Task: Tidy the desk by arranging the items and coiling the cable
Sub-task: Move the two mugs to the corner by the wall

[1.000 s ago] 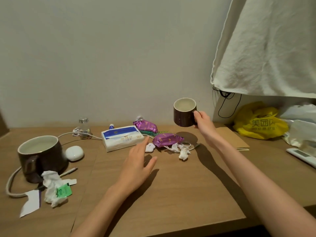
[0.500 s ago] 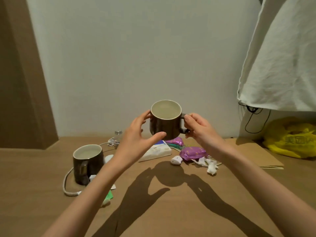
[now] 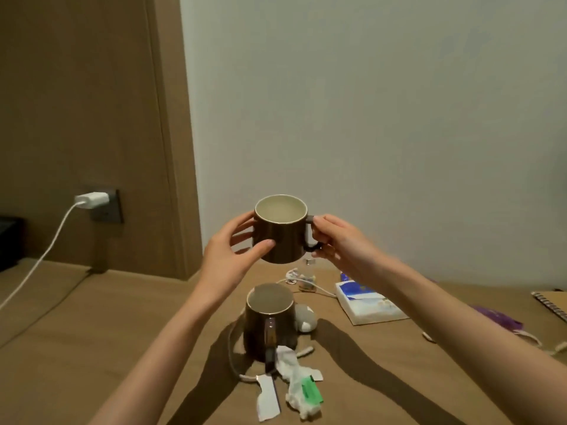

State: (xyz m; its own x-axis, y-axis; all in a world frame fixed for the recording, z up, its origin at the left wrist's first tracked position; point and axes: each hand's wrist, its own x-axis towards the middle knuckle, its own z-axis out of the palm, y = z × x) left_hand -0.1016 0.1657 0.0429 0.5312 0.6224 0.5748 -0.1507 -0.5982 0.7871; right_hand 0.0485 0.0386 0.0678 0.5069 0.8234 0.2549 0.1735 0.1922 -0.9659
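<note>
**Brown mug held in the air over a second mug**

At the centre of the frame both hands hold a brown mug (image 3: 280, 231) upright, clear of the table (image 3: 92, 332). The right hand (image 3: 340, 243) pinches its handle between thumb and fingers; the left hand (image 3: 228, 250) cups the mug's other side, thumb across the front. The inside is pale.

Directly below it in the frame a second brown mug (image 3: 268, 320) stands on the table, handle toward the camera. A white cable (image 3: 231, 351) curves round its left side, and crumpled white tissue (image 3: 296, 378) with a green scrap lies just in front. A small white case (image 3: 305, 319) sits just beside it on the right, and a tissue pack (image 3: 368, 305) lies further right. A small bottle (image 3: 308, 277) stands behind.

At the left edge a white charger (image 3: 92, 200) sits in a wall socket, its cord (image 3: 40, 259) hanging toward the lower left.
</note>
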